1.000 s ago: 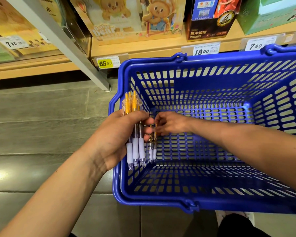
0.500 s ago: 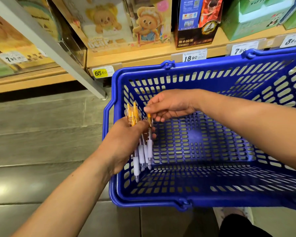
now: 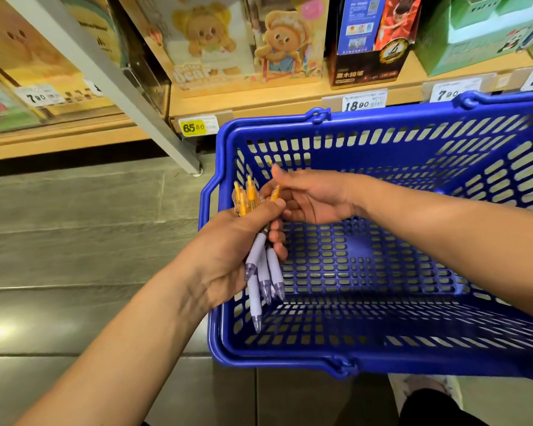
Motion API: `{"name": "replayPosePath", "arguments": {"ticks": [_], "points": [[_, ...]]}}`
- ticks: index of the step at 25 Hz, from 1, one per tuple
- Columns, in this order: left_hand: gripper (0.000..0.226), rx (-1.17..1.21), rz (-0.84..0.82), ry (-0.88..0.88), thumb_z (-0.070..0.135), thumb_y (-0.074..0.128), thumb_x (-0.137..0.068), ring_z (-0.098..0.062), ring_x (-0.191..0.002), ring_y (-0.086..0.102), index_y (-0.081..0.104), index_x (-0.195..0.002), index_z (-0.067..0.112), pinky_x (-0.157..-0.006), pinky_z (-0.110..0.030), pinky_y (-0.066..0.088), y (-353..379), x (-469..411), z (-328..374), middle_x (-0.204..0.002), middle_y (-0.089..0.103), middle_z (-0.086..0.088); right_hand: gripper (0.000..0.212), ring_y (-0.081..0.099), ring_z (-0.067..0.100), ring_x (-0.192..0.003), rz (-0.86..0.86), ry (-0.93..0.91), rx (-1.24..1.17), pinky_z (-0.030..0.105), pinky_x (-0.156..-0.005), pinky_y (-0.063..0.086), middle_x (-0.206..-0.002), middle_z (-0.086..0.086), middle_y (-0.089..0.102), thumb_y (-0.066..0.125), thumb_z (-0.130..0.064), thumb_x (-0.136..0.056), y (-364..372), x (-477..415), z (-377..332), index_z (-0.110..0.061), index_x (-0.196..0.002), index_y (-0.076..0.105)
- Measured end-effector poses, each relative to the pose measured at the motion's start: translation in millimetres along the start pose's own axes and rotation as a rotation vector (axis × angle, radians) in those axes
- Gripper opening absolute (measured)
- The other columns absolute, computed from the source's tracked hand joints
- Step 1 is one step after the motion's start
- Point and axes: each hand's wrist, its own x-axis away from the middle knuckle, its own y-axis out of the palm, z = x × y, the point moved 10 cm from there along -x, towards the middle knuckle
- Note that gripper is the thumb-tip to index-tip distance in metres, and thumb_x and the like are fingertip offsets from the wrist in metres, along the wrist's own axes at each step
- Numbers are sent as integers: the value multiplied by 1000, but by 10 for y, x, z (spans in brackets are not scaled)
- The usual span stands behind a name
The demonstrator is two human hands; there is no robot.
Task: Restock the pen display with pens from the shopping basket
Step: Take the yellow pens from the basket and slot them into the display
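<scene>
All the pens (image 3: 260, 265) I can see are in one bunch now, over the near left corner of the basket (image 3: 366, 359). The left hand (image 3: 225, 250) grips the bunch tight, fingers and thumb wrapped round it, with the yellow tops up and the white ends down. A second ago the right hand (image 3: 316, 201) was low in the basket picking up pens. Then it came up with one, and now that pen is with the rest. The right hand is at the tops of the bunch, just to the right, and its fingers seem to pinch one yellow top. The blue basket sits on the floor (image 3: 74, 229) by a shelf (image 3: 274, 99) of boxes. I see no pens left on its bottom. So I think the picking up is done, and the pens can go to the display next. The display is not in view.
</scene>
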Motion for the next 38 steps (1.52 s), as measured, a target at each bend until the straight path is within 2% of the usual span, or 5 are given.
{"name": "replayPosePath", "arguments": {"ticks": [5, 11, 20, 27, 38], "points": [[20, 72, -19, -10, 13, 74, -88, -9, -53, 54, 63, -103, 5, -49, -21, 53, -53, 74, 47, -67, 56, -2, 32, 68, 19, -95, 435, 229, 591, 30, -86, 59, -116, 14, 70, 62, -30, -98, -669, -234, 507, -6, -119, 67], [21, 177, -102, 47, 15, 81, -81, -6, -49, 47, 64, -92, 11, -47, -19, 47, -48, 191, 195, -69, 50, 2, 57, 60, 16, -112, 532, 287, 1014, 7, -74, 40, -129, 3, 60, 70, -31, -95, -618, -407, 893, -10, -143, 47], [16, 97, -20, 53, 16, 74, -81, -9, -48, 53, 75, -66, 13, -48, -20, 51, -96, 71, 222, -77, 59, -4, 32, 69, 20, -92, 694, 198, 658, 12, -72, 53, -109, 10, 69, 78, -12, -87, -810, -397, 993, -6, -115, 63], [13, -41, 153, 17, 13, 66, -96, -16, -62, 71, 70, -87, 5, -56, -25, 59, -145, -103, 113, -79, 74, -8, 32, 66, 26, -113, 362, 127, 339, 35, -99, 55, -124, 15, 66, 63, -7, -96, -692, -113, 419, 3, -126, 59], [27, -5, 108, -12, 22, 59, -102, -29, -92, 78, 74, -106, 0, -69, -37, 63, -55, -306, -41, -108, 77, -21, 4, 69, 12, -79, 58, -38, 346, 21, -75, 59, -85, 2, 71, 60, -6, -96, -34, 263, -459, -7, -95, 64]]}}
